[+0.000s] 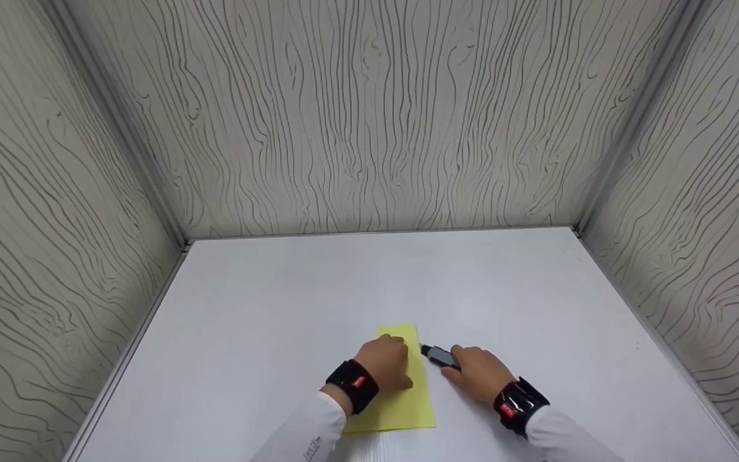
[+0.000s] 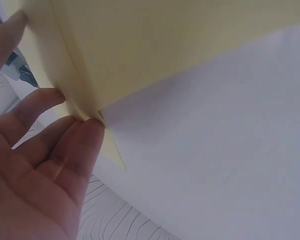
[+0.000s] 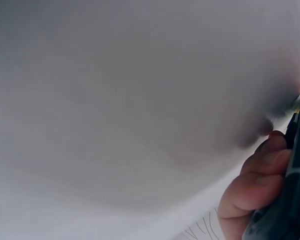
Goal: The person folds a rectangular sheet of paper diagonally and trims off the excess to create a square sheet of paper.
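Yellow paper (image 1: 417, 394), longer than wide, lies on the white table (image 1: 267, 308), its short far edge toward the back wall (image 1: 369, 115); taken as landmark. Left hand (image 1: 385, 364) rests over the paper, covering much of its left side; fingers bent, fingertips pressing on the sheet rather than wrapped round anything. From the left wrist: fingertips touch the paper beside a long line in it, crease or layered edge, cannot tell which; a pointed corner of paper shows past them. Right hand (image 1: 482, 373) is just right of the paper, off it, grasping a black-and-grey cutter (image 1: 441, 357), fingers curled round the handle. Cutter slants, its narrow front end directed at the paper's right edge, near the far corner; whether the tip touches the edge, cannot tell. So the paper lies under the left hand and to the left of the right hand. Black wristbands (image 1: 353, 385) on both wrists, the left one partly over the paper's left side, the right one well apart from it. White sleeves (image 1: 308, 427) come in from the near side of the paper.
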Demonstrator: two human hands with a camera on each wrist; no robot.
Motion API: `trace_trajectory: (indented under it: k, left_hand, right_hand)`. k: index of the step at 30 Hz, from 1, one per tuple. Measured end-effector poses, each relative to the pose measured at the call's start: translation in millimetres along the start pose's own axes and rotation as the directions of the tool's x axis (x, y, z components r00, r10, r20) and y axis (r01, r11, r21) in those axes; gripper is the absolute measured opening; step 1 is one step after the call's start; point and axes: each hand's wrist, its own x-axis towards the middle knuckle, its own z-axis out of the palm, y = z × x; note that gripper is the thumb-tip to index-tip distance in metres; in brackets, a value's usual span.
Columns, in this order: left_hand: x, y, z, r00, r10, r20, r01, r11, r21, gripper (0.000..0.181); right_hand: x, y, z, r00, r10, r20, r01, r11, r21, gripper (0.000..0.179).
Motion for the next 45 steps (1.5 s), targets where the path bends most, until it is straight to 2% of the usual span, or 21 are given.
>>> trace_trajectory:
  k: [4,11,18,22,33,42,45]
  left_hand:
    - [1.3,0.7,-0.1,1.000,-0.005,0.012,0.005,1.000,0.010,0.037]
    - [2.4,0.2,0.7,1.000,-0.013,0.016,0.013,1.000,0.019,0.037]
    - [1.5,0.8,-2.4,1.000,0.009,-0.007,-0.009,0.999,0.039,0.038]
    - [1.4,2.7,-3.2,1.000,0.009,-0.004,-0.009,0.999,0.036,0.038]
    - [3.9,1.8,-4.8,1.000,-0.001,0.015,0.000,0.999,0.037,0.036]
    - [3.0,1.7,-2.8,1.000,-0.004,0.020,0.003,0.999,0.045,0.036]
    - [2.0,1.8,-0.7,1.000,0.002,0.014,-0.002,0.999,0.050,0.037]
  right_hand:
    - [1.5,1.0,0.3,1.000,-0.009,-0.002,0.009,1.000,-0.014,0.027]
    - [4.1,0.4,-1.4,1.000,0.022,-0.003,-0.022,1.000,-0.014,0.028]
    - [10.1,-0.3,-0.9,0.999,0.018,-0.027,-0.019,1.000,-0.023,0.028]
    - [8.9,0.4,-2.3,0.999,0.044,-0.009,-0.044,0.999,-0.012,0.028]
    - [14.7,-0.5,-4.4,0.999,0.054,-0.002,-0.054,0.998,-0.026,0.027]
    - [18.5,2.4,3.2,0.999,0.004,-0.052,-0.004,1.000,-0.018,0.028]
    - [17.8,4.0,5.1,0.998,0.009,-0.055,-0.010,1.000,-0.022,0.028]
